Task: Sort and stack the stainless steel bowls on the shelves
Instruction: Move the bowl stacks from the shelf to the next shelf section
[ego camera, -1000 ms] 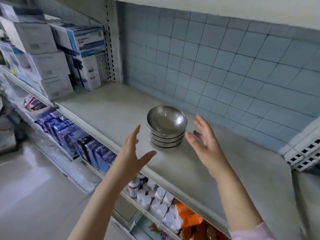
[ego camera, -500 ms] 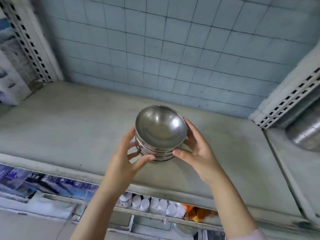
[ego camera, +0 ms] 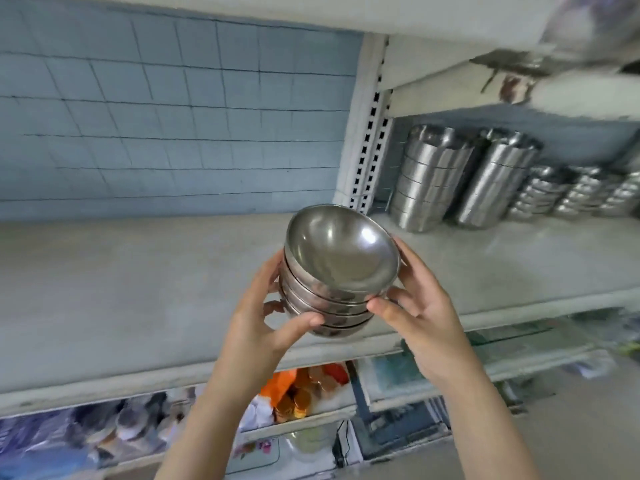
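the left hand (ego camera: 256,323) and right hand (ego camera: 420,318) clasp a nested stack of bowls (ego camera: 337,268) from both sides, apparently lifted clear above the shelf (ego camera: 104,289); more steel stacks (ego camera: 464,178) stand up-right of the grip.

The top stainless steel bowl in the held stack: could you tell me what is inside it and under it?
The top stainless steel bowl looks empty. Under it sit nested steel bowls; their insides are covered.

A stack of bowls (ego camera: 337,271) sits between the left hand (ego camera: 263,320) and the right hand (ego camera: 420,313), above the shelf (ego camera: 121,289). Behind and to the right, past an upright post (ego camera: 367,133), tall stacks of steel dishes (ego camera: 464,178) stand on the neighbouring shelf.
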A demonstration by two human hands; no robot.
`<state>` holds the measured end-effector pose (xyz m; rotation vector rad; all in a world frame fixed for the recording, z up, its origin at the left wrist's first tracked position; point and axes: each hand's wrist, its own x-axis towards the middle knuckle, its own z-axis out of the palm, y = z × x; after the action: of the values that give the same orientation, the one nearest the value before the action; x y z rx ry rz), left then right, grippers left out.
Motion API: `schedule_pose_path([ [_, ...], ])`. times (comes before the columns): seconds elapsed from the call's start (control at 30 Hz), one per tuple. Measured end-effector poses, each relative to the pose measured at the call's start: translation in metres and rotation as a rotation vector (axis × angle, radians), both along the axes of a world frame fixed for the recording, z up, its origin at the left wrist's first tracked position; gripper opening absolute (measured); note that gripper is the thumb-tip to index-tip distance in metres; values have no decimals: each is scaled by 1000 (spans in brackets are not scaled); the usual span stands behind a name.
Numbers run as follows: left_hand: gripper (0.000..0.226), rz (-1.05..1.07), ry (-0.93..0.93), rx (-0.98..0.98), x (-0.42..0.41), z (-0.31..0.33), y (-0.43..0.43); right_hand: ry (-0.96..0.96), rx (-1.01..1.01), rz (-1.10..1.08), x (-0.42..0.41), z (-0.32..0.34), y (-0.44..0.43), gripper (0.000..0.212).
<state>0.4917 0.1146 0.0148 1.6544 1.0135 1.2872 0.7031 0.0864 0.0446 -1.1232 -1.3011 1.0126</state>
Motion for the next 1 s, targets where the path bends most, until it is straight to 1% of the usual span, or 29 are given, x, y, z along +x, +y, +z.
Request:
schedule_pose_path([
  [0.1,68,-63,-27,-4,68,3,-19,-17,7,-75,65,3,-32,82],
  [0.13,70,-83,-26,-3,91,2,-26,-30,9,-101,87,3,-42,83],
  [0.27,93,-197,-56,-34,179,0,-50,-69,23,-204,168,6,-79,83],
  [0.3,94,-237,-46,-32,199,0,-54,-81,27,-226,187,8,-86,83],
  [0.4,85,-318,39,6,254,4,-61,-81,25,-266,236,13,-103,80],
  [0.5,87,-354,65,3,306,7,-56,-84,15,-302,283,14,-113,73],
  [0.6,86,-410,72,-3,356,4,-44,-90,4,-357,329,11,-114,70],
  [0.7,82,-440,79,-4,407,-2,-29,-93,2,-392,376,7,-105,71],
  [0.77,81,-464,54,5,443,-6,-14,-98,0,-402,410,6,-94,70],
  [0.83,87,-477,33,12,480,-8,3,-107,9,-408,444,7,-78,68],
  [0.93,99,-460,18,-69,536,-12,30,-143,-11,-415,499,6,-56,69],
  [1.0,103,-478,17,-76,571,-12,46,-133,-11,-443,533,7,-44,71],
])
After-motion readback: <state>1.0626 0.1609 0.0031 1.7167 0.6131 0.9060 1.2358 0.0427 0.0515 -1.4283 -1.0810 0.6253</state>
